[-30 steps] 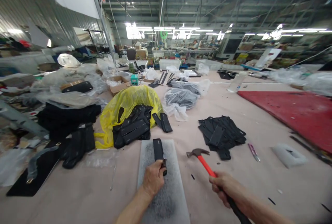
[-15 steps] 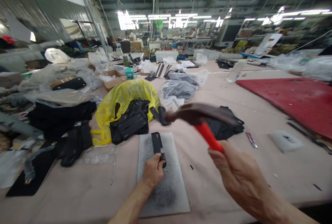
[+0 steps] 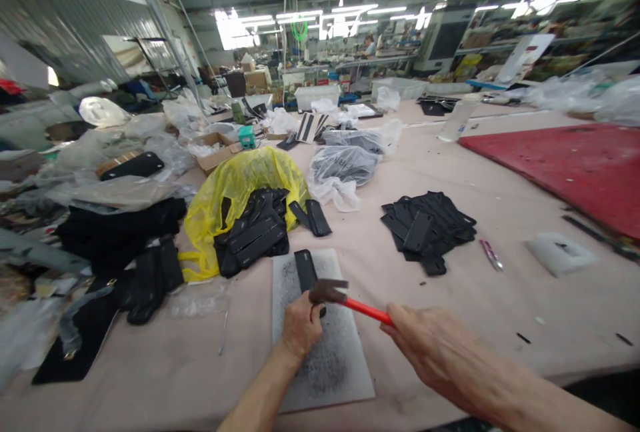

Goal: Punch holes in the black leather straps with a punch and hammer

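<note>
My left hand [image 3: 302, 327] pinches the near end of a black strap piece [image 3: 305, 269], which lies on a grey, smudged board [image 3: 345, 359]. My right hand [image 3: 425, 339] is closed around the red handle of a hammer [image 3: 367, 310]. The dark hammer head is low over the strap piece, right beside my left fingertips, and hides part of the piece. Whether the head touches it cannot be made out. Beyond the board, more black pieces [image 3: 257, 239] spill from a yellow bag [image 3: 205, 219]. To the right lies a loose pile of black pieces [image 3: 425, 229].
Right of the pile are a small pink tool [image 3: 491, 255], a white block [image 3: 561, 253] and a red board [image 3: 565, 165]. Clear plastic bags [image 3: 344, 169] lie further back. Black fabric and plastic clutter the left side. A person is visible far off.
The hammer has come down from its raised position to the strap piece by my left hand. The view has shifted slightly, and the black pile on the right is no longer covered.
</note>
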Demonstrator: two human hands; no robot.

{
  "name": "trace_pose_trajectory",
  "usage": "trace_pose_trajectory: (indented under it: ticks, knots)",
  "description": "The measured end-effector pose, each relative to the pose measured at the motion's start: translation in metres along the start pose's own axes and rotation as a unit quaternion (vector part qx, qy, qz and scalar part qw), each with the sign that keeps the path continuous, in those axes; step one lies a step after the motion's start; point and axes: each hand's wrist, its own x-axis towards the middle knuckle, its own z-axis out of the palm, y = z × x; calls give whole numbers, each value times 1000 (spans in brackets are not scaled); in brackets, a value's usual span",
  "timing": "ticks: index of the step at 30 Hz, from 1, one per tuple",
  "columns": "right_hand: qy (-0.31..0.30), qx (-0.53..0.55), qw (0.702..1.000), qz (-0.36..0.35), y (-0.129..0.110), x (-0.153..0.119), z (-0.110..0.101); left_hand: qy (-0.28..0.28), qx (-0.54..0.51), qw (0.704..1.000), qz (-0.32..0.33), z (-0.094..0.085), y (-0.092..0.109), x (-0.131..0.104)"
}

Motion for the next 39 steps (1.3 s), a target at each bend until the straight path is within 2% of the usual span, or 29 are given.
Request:
trace_pose_trajectory:
  ticks: [1,3,7,9,11,14,15,17,19,21,23,25,28,30,34,39]
  knots:
    - [-54,-2,998,23,7,-4,7,3,-1,1000,1,0,0,0]
    - [-107,31,988,105,27,-11,22,4,-8,1000,-1,-1,0,1]
    - [-118,122,945,279,77,-21,62,-4,-18,1000,2,-1,-2,0]
    - [-131,75,932,328,97,-27,82,-1,-19,1000,6,0,-3,0]
    - [-127,10,930,344,107,-30,99,-2,-22,1000,9,1,-4,0]
    - [-83,-16,948,306,96,-19,117,-3,-31,999,14,0,-5,1]
    - [-64,-9,962,264,86,-10,122,-4,-33,999,16,0,-5,2]
    - [-41,26,989,137,63,13,135,-8,-35,999,18,-1,-5,4]
    - [-53,74,995,28,42,36,150,-9,-31,999,15,-2,-3,5]
    - [-86,103,991,-17,28,51,166,-5,-35,999,6,-4,-1,5]
    - [-111,115,987,-26,24,57,178,8,-55,998,-22,-7,0,3]
    - [-118,128,984,-23,26,57,186,40,-81,993,-76,-12,-1,2]
    - [-115,153,981,-7,31,53,189,86,-100,979,-157,-22,-7,1]
    - [-110,175,978,7,33,52,189,81,-105,975,-179,-28,-13,2]
    - [-115,207,972,15,32,48,184,56,-115,977,-173,-31,-20,4]
    - [-114,172,978,12,19,36,178,39,-130,982,-133,-27,-18,3]
